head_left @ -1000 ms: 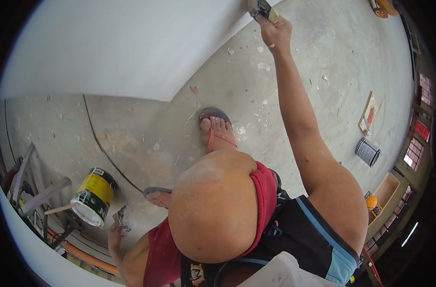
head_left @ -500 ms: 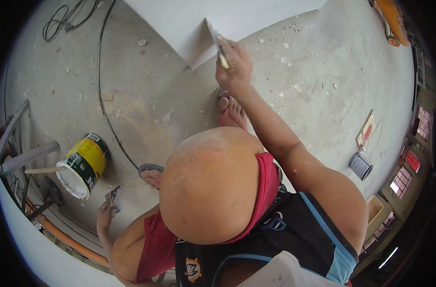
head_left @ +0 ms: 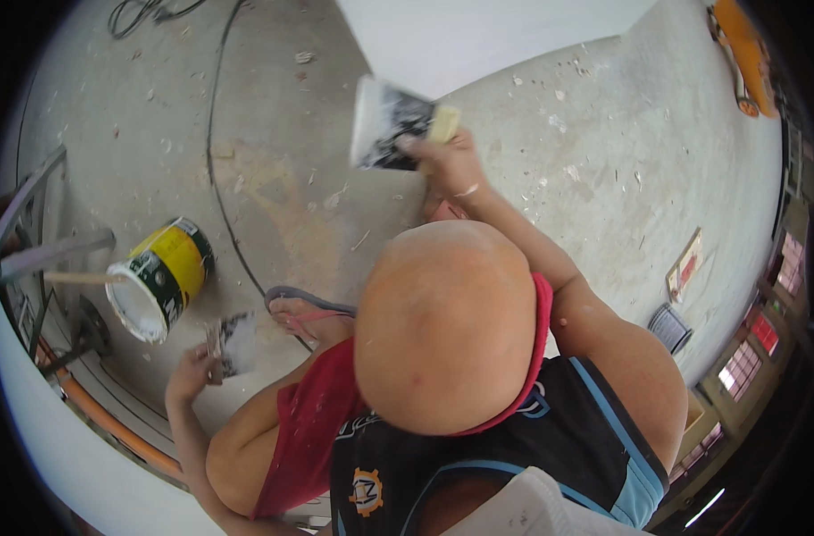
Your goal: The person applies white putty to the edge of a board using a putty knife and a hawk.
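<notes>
**Two putty knives in hand, paint can at left**

I see the right hand far in the scene, raised in front of the head, fingers curled tight round the pale handle of a wide knife. Its blade is smeared white and dark, tilted, and sits just below the edge of the white wall. The picture is blurred here.

The left hand is low at left, fingers closed on a small knife with white filler on the blade. I can't tell the exact finger placement.

The can, yellow with a dark band, lies tipped, its white inside facing left, just beyond the left hand, not touching it. A wooden stick pokes out of the can toward the left.

A foot in a sandal stands on the concrete floor, right of the can. A black cable runs along the floor past it. Metal frame at far left edge. A grey grid thing lies at right, well apart.
</notes>
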Demonstrator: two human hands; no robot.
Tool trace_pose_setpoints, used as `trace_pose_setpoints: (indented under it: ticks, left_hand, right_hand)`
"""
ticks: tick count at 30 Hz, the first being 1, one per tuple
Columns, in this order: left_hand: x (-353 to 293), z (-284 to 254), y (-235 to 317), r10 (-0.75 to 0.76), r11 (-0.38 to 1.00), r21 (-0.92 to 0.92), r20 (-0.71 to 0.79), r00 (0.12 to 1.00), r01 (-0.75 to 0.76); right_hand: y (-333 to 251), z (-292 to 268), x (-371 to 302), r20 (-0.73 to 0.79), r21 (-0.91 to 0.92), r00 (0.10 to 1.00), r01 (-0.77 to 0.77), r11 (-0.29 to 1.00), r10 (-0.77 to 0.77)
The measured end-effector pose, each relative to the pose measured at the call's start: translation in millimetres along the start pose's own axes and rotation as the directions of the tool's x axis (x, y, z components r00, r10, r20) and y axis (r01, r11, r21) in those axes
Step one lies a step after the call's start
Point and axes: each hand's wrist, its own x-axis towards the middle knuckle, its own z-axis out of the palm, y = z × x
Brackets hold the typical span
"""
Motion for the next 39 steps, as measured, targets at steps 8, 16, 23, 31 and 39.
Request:
trace_pose_setpoints:
  ticks: [8,16,23,31,39]
  left_hand:
    - [-48,19,109,0.542,0.514,-0.648,-0.263,0.798,-0.562]
    - [-62,10,131,0.786,-0.164,-0.796,-0.462,0.411,-0.583]
    - [-69,11,73,0.725,-0.322,-0.723,-0.603,0.332,-0.611]
    - [-53,6,-68,0.142,-0.38,-0.393,-0.919,0.367,-0.837]
    - [-10,37,-102,-0.129,-0.34,-0.417,-0.867,0.481,-0.843]
  right_hand:
    - [-76,79,-16,0.458,-0.023,0.848,0.31,0.95,-0.266]
    - [-77,202,-27,0.927,0.311,-0.303,0.95,0.001,-0.22]
    - [-49,249,-16,0.994,0.088,-0.104,0.96,-0.265,-0.046]
    - [-2,392,2,0.712,-0.659,0.62,0.752,0.007,0.331]
    - [116,482,21,0.782,-0.535,0.492,0.845,0.007,0.381]
